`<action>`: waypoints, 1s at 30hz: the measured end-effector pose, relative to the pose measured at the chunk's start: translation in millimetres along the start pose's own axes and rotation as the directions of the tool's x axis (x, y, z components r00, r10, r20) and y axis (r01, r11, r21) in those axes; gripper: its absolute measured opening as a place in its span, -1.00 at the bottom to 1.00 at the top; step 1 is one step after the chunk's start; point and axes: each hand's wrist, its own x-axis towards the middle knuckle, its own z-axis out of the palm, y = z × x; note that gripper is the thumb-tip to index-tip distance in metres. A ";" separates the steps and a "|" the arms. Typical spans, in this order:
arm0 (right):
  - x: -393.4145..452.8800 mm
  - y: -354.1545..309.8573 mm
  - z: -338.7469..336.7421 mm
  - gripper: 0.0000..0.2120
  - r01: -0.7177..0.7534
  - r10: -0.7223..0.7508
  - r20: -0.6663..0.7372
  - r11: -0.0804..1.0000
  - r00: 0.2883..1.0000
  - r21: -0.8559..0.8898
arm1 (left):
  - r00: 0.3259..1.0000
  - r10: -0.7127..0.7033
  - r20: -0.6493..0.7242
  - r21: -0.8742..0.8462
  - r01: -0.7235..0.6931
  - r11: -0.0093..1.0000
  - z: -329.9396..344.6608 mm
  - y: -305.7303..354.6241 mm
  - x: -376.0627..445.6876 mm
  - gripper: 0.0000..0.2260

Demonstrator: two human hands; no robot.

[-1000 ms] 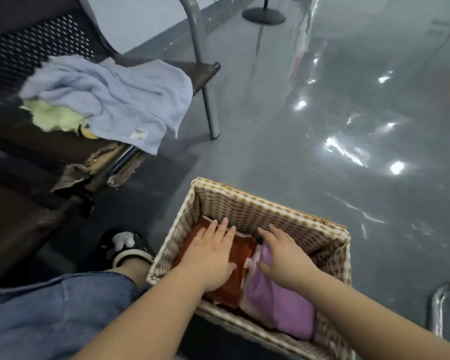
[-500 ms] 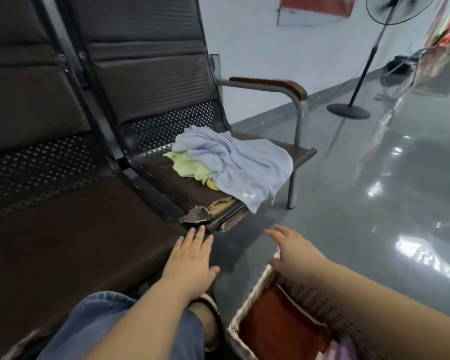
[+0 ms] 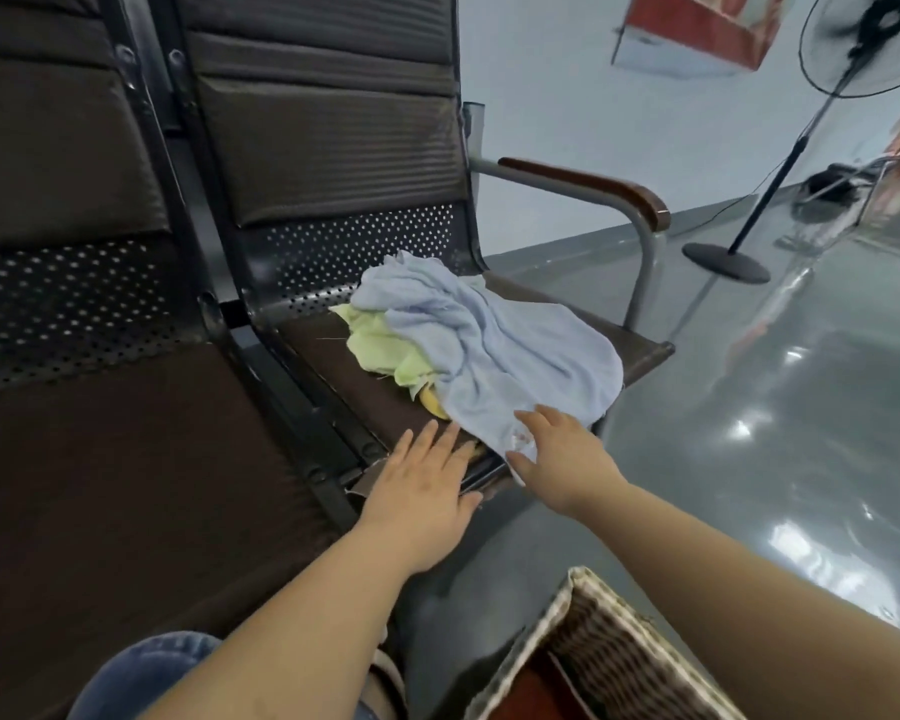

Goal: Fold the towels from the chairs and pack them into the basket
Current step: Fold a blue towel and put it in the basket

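Basket [image 3: 583, 621] cut off at near edge. Blue towel [image 3: 494, 345] hides green towel [image 3: 380, 345] on far chair [image 3: 640, 350]. Right hand [image 3: 562, 454] touches blue towel, fingers straight; left hand [image 3: 422, 485] flat, empty. Glossy grey floor [image 3: 749, 433].

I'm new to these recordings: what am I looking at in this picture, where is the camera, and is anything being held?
There is no machine here: a person wears one camera on the head, looking down at their own bare hands. The left hand and right hand reach toward a chair seat. On it lies a crumpled blue towel over a light green towel. The right hand's fingers touch the blue towel's edge; nothing is gripped yet. A checked-lined basket stands on the floor at the bottom.
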 end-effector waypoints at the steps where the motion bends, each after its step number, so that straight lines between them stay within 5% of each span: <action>1: 5.8 3.1 1.4 -0.48 -0.006 0.006 -0.003 1.000 1.000 0.009 | 1.000 0.005 0.002 -0.007 -0.005 1.000 0.9 0.1 6.6 -0.48; 11: 20.8 15.1 24.8 -0.81 0.017 0.009 -0.164 0.987 0.986 0.158 | 0.994 -0.089 0.061 -0.097 0.095 0.991 7.3 5.2 43.7 -0.48; 15: 8.3 -3.5 18.1 -0.87 -0.032 0.100 -0.105 0.854 0.989 0.519 | 0.993 -0.111 0.039 -0.277 0.117 0.954 0.4 6.8 41.4 -0.57; 17: -5.7 -18.2 12.1 -0.86 -0.005 0.088 -0.109 0.800 0.990 0.600 | 0.978 -0.193 0.082 -0.590 0.204 0.782 -9.4 7.6 37.9 -0.63; 19: -20.3 -32.5 5.7 -0.82 0.029 0.080 -0.133 0.746 0.988 0.665 | 0.957 -0.256 0.138 -0.830 0.252 0.497 -18.0 10.0 31.6 -0.68; 26: -55.8 -64.9 -8.2 -0.75 -0.072 0.240 -0.037 0.430 0.970 0.900 | 0.912 -0.383 0.145 -0.967 0.213 0.141 -43.2 24.5 -6.6 -0.73; 28: -55.9 -69.5 -10.0 -0.68 -0.153 0.283 0.076 0.264 0.956 0.952 | 0.910 -0.367 0.190 -0.977 0.212 0.021 -50.1 26.3 -18.1 -0.72; 30: -56.2 -72.9 -17.3 -0.68 -0.279 0.251 0.284 -0.055 0.926 0.959 | 0.916 -0.322 0.239 -0.971 0.216 -0.103 -55.3 23.7 -31.5 -0.71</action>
